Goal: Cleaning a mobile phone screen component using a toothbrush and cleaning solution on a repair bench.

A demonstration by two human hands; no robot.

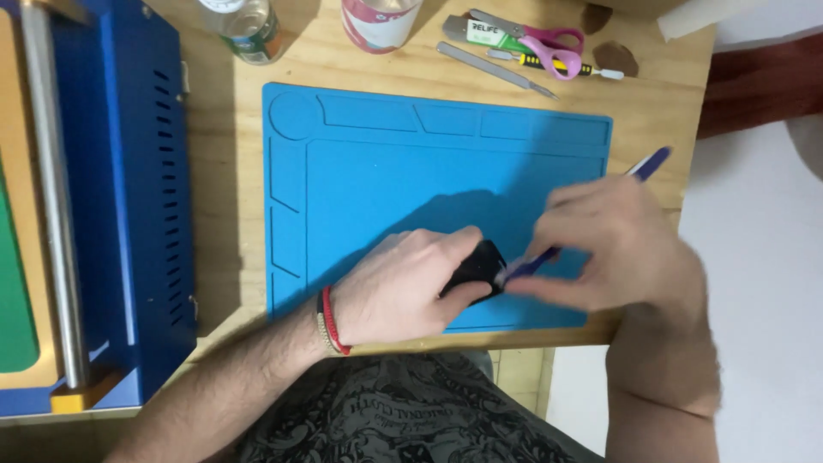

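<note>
My left hand [403, 287] grips a small black object [477, 267] over the near part of a blue work mat [386, 163]. A red and white bracelet [328, 321] sits on that wrist. My right hand [613, 244] holds a thin blue and white tool [650, 163] like a pen, its tip touching the black object. The tool's far end sticks out past the mat's right edge. Most of the black object is hidden under my left fingers.
A blue metal machine [129, 189] with a steel roller [51, 197] stands at the left. At the table's far edge lie pink-handled scissors [553, 43], a metal spudger [497, 70], a yellow-handled screwdriver [557, 64], a bottle [249, 26] and a can [377, 21].
</note>
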